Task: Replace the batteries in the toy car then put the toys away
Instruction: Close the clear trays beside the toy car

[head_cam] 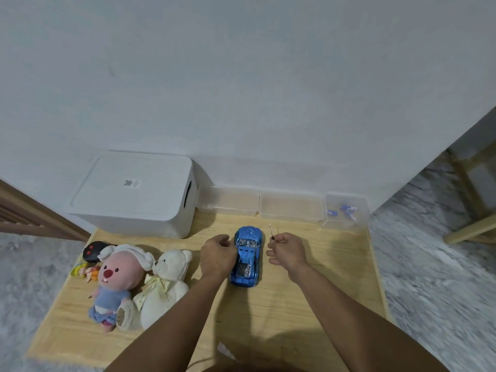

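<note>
- Centrally, the toy car (247,255) lies on the wooden table (322,277), apparently underside up, nose pointing away from the person; whether its battery cover is on or off cannot be told.
- Left hand (218,255): fingers curled against the car's left flank, steadying it; the fingertips themselves are hidden behind the knuckles.
- Right hand (288,252): thumb and forefinger pinch the dark handle of a small screwdriver (271,232), whose thin shaft points up and away from the fingertips, just right of the car and not touching it.
- Beyond the right fingertips, at the wall, stands a row of three clear trays; the rightmost clear tray (361,204) holds small blue-and-white items, possibly the batteries (345,210).
- Left of the left-hand knuckles lie the white teddy bear (167,285), the pink plush (115,283), a small doll (84,272) and a black remote (92,251).
- Beyond these toys sits the white storage box (134,194), lid closed.
- Progress, as judged: the task is at an early stage. With tool in hand and car steadied, opening the battery compartment appears to be the step in hand; swapping the cells, closing up and storing every toy are left.
</note>
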The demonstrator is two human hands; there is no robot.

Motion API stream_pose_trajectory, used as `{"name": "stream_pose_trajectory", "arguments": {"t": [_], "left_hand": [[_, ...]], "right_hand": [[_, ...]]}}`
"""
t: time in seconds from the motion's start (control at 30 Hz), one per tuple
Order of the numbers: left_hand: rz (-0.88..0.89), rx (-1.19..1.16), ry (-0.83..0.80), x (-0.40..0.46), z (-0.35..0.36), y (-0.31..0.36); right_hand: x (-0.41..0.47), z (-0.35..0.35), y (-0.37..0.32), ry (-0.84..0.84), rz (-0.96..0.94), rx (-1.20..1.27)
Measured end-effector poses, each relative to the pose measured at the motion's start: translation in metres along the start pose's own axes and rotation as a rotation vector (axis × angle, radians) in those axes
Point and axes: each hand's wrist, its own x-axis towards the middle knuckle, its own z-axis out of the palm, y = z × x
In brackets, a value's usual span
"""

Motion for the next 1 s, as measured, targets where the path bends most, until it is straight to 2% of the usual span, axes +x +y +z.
{"name": "stream_pose_trajectory", "arguments": {"t": [0.2,0.43,0.67,0.87,1.0], "left_hand": [[0.016,-0.004,0.009,0.022,-0.014,0.012],[0.24,0.28,-0.039,0.056,-0.021,0.034],[0.37,0.703,-0.135,0.071,-0.023,0.044],[0.425,0.773,-0.096,0.079,-0.019,0.04],[0.523,0.832,-0.082,0.092,-0.02,0.042]], "right_hand": [[0.01,0.003,-0.03,0.166,-0.272,-0.3],[0.024,0.014,-0.077,0.204,-0.382,-0.433],[0.046,0.03,-0.096,0.127,-0.441,-0.592],[0.045,0.037,-0.091,0.056,-0.419,-0.723],[0.038,0.037,-0.067,-0.015,-0.416,-0.825]]}}
